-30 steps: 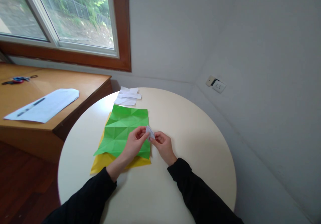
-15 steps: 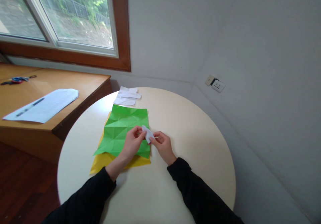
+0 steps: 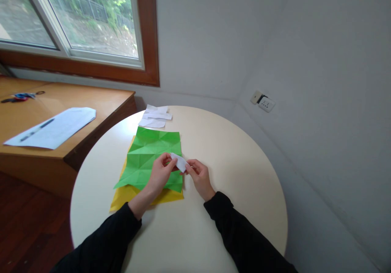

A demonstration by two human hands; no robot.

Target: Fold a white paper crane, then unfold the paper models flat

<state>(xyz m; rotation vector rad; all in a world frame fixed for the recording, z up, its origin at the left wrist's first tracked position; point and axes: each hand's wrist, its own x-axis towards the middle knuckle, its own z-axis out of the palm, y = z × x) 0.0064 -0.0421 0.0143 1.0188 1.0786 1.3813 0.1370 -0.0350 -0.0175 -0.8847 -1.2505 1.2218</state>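
A small piece of white paper (image 3: 179,163), apparently folded, is held up between both hands. My left hand (image 3: 161,171) pinches its left end with thumb and fingers. On the opposite end, my right hand (image 3: 199,177) grips the paper in a pinch. Beneath the hands lies a creased green sheet (image 3: 146,148), marked by fold lines in several directions. Under that, a yellow sheet (image 3: 128,197) shows along the left and near edges. My left hand covers part of the green sheet.
White paper strips (image 3: 154,118) lie at the far edge of the round table (image 3: 232,163). To the left, a wooden desk (image 3: 100,102) bears scissors (image 3: 23,97) and a white sheet (image 3: 61,126) with a pen (image 3: 37,129) on it. A wall socket (image 3: 266,104) is at right.
The white paper has tilted flatter and shows a wider face between my fingers. My right thumb has shifted slightly up along its end. The sheets on the table have stayed put.
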